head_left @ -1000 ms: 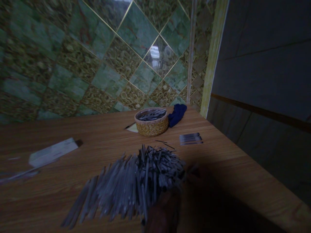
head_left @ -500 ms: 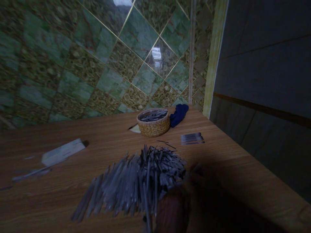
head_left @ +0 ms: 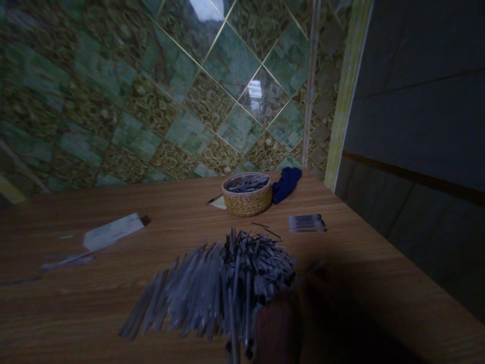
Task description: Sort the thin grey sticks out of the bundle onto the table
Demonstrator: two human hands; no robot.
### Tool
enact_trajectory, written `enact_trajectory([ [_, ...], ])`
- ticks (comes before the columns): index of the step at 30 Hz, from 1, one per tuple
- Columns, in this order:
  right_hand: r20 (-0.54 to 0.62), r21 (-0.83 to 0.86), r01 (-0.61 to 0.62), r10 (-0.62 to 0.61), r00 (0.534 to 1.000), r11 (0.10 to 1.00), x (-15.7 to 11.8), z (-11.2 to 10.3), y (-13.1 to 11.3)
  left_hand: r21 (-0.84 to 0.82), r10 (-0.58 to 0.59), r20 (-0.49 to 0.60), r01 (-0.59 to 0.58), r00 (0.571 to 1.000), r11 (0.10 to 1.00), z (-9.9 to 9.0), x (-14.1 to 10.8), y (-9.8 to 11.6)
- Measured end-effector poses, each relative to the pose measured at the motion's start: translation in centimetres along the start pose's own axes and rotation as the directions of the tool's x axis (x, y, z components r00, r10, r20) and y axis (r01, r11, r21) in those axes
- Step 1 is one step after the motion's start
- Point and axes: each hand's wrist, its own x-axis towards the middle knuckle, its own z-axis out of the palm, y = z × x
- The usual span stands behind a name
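A large heap of thin grey sticks, like pen refills or tubes (head_left: pixel 204 293), lies fanned out on the wooden table (head_left: pixel 182 212). At the lower right, close to the camera and very dark, my right hand (head_left: pixel 299 318) is beside the right end of the heap. Its fingers are blurred in shadow, and whether it grips any stick cannot be made out. A couple of sticks with dark tips (head_left: pixel 248 323) stand out next to it. My left hand is out of the frame.
Behind the heap, a woven basket (head_left: pixel 248 202) holds more sticks, with a dark blue cloth (head_left: pixel 287 184) beside it. A small row of sticks (head_left: pixel 306 223) lies at the right. A pale flat box (head_left: pixel 113 231) and loose strips (head_left: pixel 68 262) are at the left.
The view has shifted slightly, so the table and its objects appear farther right and a little lower. My right hand remains beside the heap.
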Motion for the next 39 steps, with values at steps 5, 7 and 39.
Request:
enact_trajectory([
  [5,-0.062,0.065,0.029,-0.025,0.998,0.997,-0.3,-0.6,-0.9,-0.166,-0.024,-0.05,0.015,0.998,0.986,-1.1,-1.0,-1.4],
  [7,-0.089,0.069,0.033,-0.027,0.996,0.997,-0.6,-0.7,-1.7,-0.355,-0.015,-0.13,-0.033,0.991,0.934,-0.8,-1.2,-2.3],
  [39,0.406,-0.379,0.114,0.054,0.912,0.919,-3.7,2.2,-4.8,-0.439,0.043,0.113,0.011,0.993,0.898,3.8,0.0,-4.9],
])
